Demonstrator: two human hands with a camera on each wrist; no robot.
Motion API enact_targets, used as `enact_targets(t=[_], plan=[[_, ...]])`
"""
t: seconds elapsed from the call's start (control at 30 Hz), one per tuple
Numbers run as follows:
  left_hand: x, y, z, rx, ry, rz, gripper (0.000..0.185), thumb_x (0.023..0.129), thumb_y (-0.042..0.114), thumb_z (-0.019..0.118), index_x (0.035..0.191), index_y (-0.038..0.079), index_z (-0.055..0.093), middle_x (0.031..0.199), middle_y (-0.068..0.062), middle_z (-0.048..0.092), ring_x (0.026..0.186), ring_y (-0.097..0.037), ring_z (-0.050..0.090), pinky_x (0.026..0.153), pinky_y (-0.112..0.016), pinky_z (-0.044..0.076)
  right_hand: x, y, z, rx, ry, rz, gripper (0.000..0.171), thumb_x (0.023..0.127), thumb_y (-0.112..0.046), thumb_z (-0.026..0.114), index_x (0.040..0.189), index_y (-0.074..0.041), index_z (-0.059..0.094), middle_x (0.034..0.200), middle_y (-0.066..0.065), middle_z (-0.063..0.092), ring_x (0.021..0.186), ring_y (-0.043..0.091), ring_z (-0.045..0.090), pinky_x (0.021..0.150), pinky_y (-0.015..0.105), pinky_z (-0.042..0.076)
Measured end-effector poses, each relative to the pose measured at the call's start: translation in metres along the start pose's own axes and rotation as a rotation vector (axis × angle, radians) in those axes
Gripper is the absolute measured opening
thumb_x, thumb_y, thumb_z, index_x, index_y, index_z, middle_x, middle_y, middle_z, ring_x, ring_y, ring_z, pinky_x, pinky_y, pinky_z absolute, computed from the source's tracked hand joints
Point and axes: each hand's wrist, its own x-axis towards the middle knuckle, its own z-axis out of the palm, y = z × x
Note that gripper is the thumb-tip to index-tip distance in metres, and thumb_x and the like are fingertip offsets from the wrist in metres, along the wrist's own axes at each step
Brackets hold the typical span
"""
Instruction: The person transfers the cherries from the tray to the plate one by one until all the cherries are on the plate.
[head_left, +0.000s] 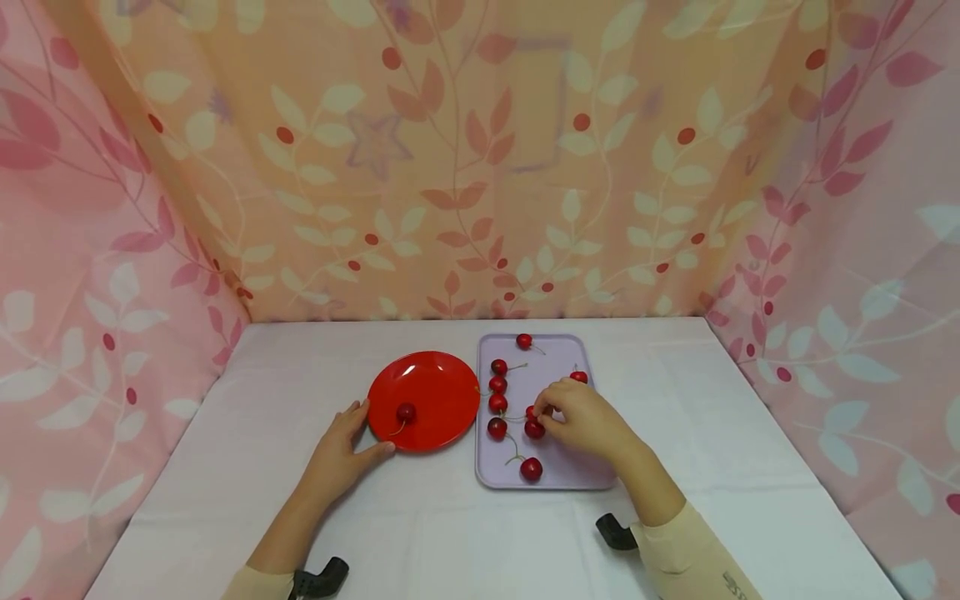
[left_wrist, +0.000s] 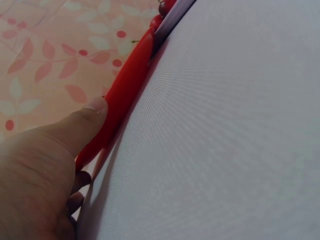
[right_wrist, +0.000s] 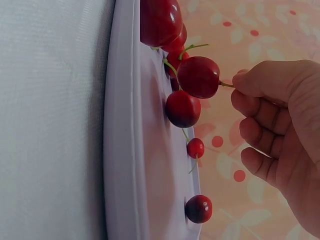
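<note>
Cherry [right_wrist: 198,77] held by its stem in the right hand [head_left: 587,419], over the middle of the lilac tray [head_left: 573,477] — in the right wrist view the fruit sits just clear of the tray floor, the stem running from the fruit straight back to the fingertips [right_wrist: 248,80], so its long axis points away from the tray surface toward the hand. Thumb and forefinger are pinched together on the stem; the other fingers are curled loosely beneath and hold nothing. A second cherry [right_wrist: 183,108] lies right beside the held one; whether they touch cannot be told. More cherries are scattered on the tray: a column of them [head_left: 498,385] along its left edge, one at the far end [head_left: 523,341], one near the right edge [head_left: 578,377], one at the near end [head_left: 531,468], stems pointing in assorted directions. Just left of the tray, rims nearly meeting, stands a red plate [head_left: 442,387] with a single cherry [head_left: 406,412] lying on its near left part, stem trailing toward the person. The left hand [head_left: 341,450] rests on the bench [head_left: 750,467] at the plate's near left rim — thumb [left_wrist: 87,122] laid against the rim, fingers spread and fairly straight along the edge, gripping nothing. The two hands are well apart, plate and tray edge between them. White cloth covers the bench; leaf-print curtain [head_left: 465,158] stands behind and to both sides.
</note>
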Motion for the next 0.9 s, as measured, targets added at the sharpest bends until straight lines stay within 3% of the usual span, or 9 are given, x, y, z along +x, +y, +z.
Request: enact_targets(t=[0.2, 0.5, 0.9], plan=[[-0.0007, -0.0004, -0.0004, 0.017, 0.001, 0.000, 0.103, 0.082, 0.063, 0.076, 0.161, 0.011, 0.034, 0.164, -0.018, 0.035, 0.151, -0.050, 0.025, 0.107, -0.071, 0.037, 0.0001, -0.0006, 0.0035, 0.045, 0.033, 0.022, 0.013, 0.088, -0.013, 0.078, 0.090, -0.024, 0.070, 0.088, -0.016, 0.064, 0.090, 0.015, 0.064, 0.084, 0.032, 0.055], [-0.0009, 0.0022, -0.0012, 0.009, -0.007, -0.002, 0.101, 0.084, 0.060, 0.077, 0.161, 0.011, 0.034, 0.164, -0.019, 0.035, 0.151, -0.051, 0.024, 0.109, -0.072, 0.035, -0.0003, -0.0003, 0.0037, 0.088, 0.107, 0.039, 0.016, 0.087, -0.012, 0.079, 0.088, -0.026, 0.071, 0.088, -0.019, 0.064, 0.088, 0.004, 0.057, 0.082, 0.028, 0.055], [-0.0006, 0.0012, -0.0007, -0.012, 0.000, -0.008, 0.101, 0.083, 0.062, 0.077, 0.161, 0.013, 0.034, 0.164, -0.018, 0.034, 0.152, -0.050, 0.024, 0.109, -0.072, 0.034, 0.0021, -0.0053, -0.0035, 0.177, 0.205, 0.048, 0.013, 0.087, -0.010, 0.080, 0.094, -0.019, 0.075, 0.090, -0.016, 0.068, 0.089, 0.008, 0.060, 0.080, 0.035, 0.054]])
